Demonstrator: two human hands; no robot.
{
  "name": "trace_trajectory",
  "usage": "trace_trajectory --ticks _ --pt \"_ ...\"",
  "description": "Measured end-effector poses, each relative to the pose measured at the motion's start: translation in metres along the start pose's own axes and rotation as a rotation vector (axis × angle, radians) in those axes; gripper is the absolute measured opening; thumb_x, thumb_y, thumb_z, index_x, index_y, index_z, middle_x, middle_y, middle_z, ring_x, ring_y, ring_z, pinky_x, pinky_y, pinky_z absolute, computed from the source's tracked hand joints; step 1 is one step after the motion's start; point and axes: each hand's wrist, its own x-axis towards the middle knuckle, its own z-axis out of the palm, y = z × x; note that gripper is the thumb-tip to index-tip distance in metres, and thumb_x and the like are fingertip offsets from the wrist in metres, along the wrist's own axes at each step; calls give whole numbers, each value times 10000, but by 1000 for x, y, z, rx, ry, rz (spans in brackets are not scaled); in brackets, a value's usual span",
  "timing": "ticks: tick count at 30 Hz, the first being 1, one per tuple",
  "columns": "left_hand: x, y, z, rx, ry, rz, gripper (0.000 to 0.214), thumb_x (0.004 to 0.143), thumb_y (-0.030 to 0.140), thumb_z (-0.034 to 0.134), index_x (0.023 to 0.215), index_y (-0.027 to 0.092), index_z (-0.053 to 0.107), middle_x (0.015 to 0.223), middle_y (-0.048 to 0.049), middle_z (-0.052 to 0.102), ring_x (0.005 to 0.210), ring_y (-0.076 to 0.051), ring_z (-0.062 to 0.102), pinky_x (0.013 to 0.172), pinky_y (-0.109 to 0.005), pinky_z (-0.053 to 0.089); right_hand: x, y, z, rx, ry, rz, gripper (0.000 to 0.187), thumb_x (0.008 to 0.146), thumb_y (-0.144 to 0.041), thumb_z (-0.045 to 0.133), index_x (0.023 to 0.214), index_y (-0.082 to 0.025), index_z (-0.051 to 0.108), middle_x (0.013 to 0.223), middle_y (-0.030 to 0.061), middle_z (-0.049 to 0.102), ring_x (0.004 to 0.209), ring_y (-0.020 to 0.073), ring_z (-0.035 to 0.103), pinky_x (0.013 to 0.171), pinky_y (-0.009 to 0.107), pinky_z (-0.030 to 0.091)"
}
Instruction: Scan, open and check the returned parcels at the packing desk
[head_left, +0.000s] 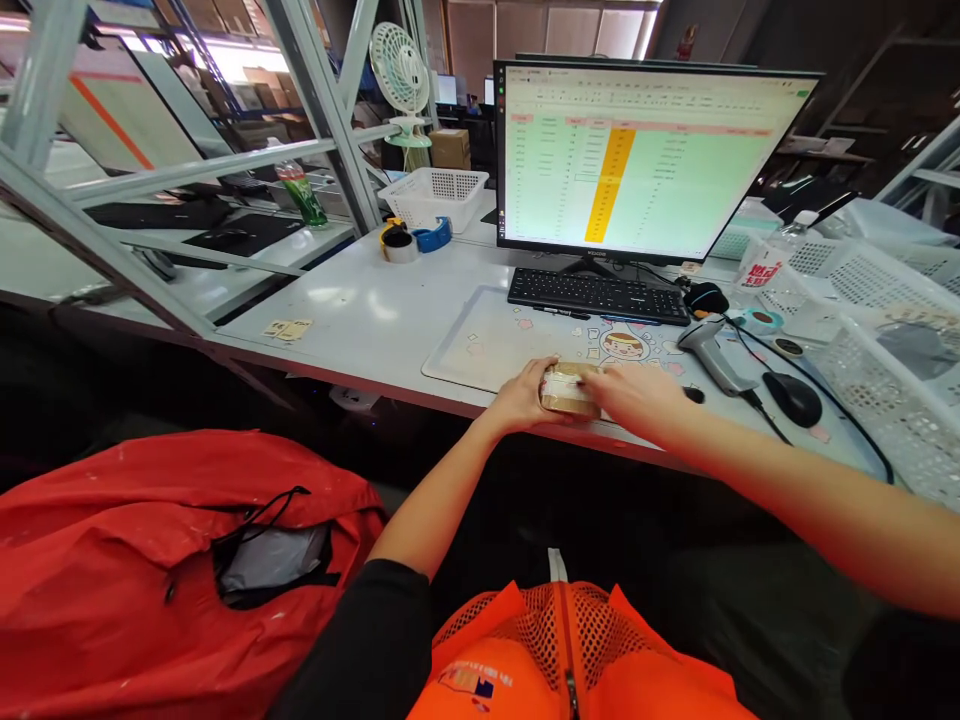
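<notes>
One tan package point(570, 394) sits between my hands: left hand point(520, 396) clasps its left side; right hand point(628, 393) touches its right, pinch unclear.

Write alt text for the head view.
The left hand holds a small brown package at the edge of a desk; the right hand is at its right side. Beyond are a keyboard and monitor showing a spreadsheet.

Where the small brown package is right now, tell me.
In the head view, the package is right of centre at the near edge of the desk, between the left hand and right hand, below the keyboard.
</notes>
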Motion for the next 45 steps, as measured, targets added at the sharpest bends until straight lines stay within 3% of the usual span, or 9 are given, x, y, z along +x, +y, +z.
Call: trace_trajectory --ticks 3,7,13,17,19,26,32,38,45 --pt "1 -2 1 -4 7 14 1079 624 492 961 1518 215 425 1524 -138 528 1377 -334 569 1161 -461 472 -28 46 20 -88 -63 122 358 995 -160 431 1198 -212 721 979 178 722 832 285 701 748 394 490" --pt "-2 6 8 90 31 -49 1099 654 582 923 1544 220 390 1552 -153 489 1341 -364 594 1104 -489 514 -51 95 62 -111 -36 266 466 1067 -343 361 1459 -293 609 1178 194 672 945 325 691 762 417 494" --pt "-11 36 9 255 12 -187 1110 754 772 753 1613 214 326 1618 -192 393 1325 -423 589 1081 -527 514 -41 84 107 90 206 284 514 1066 -334 374 1517 -169 558 1263 212 625 1185 359 592 994 493 485" --pt "4 40 -9 358 13 -67 619 979 551 562 1463 167 551 1598 -164 462 1453 -381 456 1210 -522 396 -28 35 96 414 454 121 463 1045 -401 475 1424 -169 605 1338 177 584 1247 313 576 1097 461 464" --pt "19 40 -19 376 -34 24 495 975 425 570 1388 157 620 1512 -153 570 1395 -336 519 1199 -463 411 -23 14 87 531 443 13 474 994 -437 590 1417 -222 589 1391 152 542 1253 301 585 1073 436 490" --pt "58 58 -34 496 -297 -5 344 900 379 641 1127 156 772 1091 -131 783 972 -300 718 807 -341 521 10 27 45 553 61 -20 563 800 -394 826 1285 -247 581 1197 77 664 994 249 659 796 320 491" --pt "68 76 -36 642 -395 -46 289 915 367 616 988 164 808 934 -124 794 852 -281 717 702 -322 469 45 39 16 431 -233 -100 690 629 -336 945 1211 -212 597 1121 62 725 970 267 667 735 308 438" --pt "74 93 -35 688 -433 -39 264 937 292 588 966 160 815 932 -133 795 837 -276 716 752 -339 500 22 27 31 411 -28 -18 677 684 -376 924 1247 -218 582 1154 91 686 1029 300 648 774 335 456" --pt "93 101 -20 826 -473 7 190 806 231 759 974 153 805 943 -144 786 912 -292 724 777 -322 517 -13 7 58 357 255 68 364 852 -345 803 1141 -227 615 1192 128 660 1125 339 612 876 423 517"
